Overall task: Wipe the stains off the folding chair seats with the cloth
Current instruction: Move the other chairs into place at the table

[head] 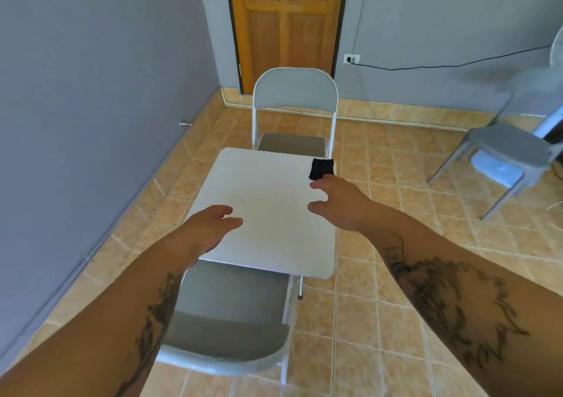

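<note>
Cloth (322, 168), small and black, lies on the far right corner of the white table (262, 210) at the centre of the frame, partly over the edge. Just below it, the right hand (338, 203) hovers with fingers spread and loosely curled, the uppermost fingertip almost at the cloth's lower edge but pinching nothing. At the lower left of the table the left hand (207, 229) is held over the surface, fingers relaxed and apart, empty as well. One grey folding chair (294, 113) stands beyond the table, its seat tucked behind the far edge, and a near folding chair (231, 314) sits below, half under the table between the forearms
</note>
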`<action>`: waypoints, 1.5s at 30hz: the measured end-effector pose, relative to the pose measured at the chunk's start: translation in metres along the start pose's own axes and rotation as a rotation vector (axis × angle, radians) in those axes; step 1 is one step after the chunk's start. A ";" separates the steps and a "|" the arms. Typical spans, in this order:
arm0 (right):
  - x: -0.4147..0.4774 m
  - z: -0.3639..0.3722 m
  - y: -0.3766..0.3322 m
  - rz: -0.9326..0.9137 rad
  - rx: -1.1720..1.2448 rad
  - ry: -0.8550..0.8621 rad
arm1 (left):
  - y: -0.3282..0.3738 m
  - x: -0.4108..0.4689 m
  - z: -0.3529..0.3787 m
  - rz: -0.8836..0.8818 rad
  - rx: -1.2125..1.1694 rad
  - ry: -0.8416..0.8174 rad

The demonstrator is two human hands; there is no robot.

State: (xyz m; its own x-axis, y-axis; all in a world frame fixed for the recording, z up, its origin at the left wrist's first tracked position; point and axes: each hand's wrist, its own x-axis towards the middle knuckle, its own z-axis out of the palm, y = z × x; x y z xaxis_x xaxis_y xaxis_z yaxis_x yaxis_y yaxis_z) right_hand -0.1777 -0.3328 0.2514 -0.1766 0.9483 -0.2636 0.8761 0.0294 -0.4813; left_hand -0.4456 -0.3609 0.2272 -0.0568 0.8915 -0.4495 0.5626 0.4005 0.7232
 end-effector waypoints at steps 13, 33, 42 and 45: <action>0.144 -0.150 0.099 -0.259 -0.090 -0.011 | 0.177 0.096 0.079 -0.014 -0.196 0.252; 0.477 -0.330 0.156 -0.779 -0.398 -0.167 | 0.366 0.301 0.123 -0.242 -0.390 0.715; 0.603 -0.364 0.145 -0.958 -0.380 -0.326 | 0.434 0.366 0.132 -0.424 -0.413 0.852; 0.650 -0.366 0.131 -1.069 -0.425 -0.355 | 0.455 0.401 0.131 -0.471 -0.441 0.930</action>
State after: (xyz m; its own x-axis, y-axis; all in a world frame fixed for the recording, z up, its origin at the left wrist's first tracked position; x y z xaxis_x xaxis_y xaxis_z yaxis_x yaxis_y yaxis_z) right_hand -0.0139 0.4034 0.3231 -0.9587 0.2432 -0.1476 0.2777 0.9124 -0.3006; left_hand -0.1045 0.1508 0.3074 -0.8811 0.3695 -0.2950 -0.0068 0.6139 0.7893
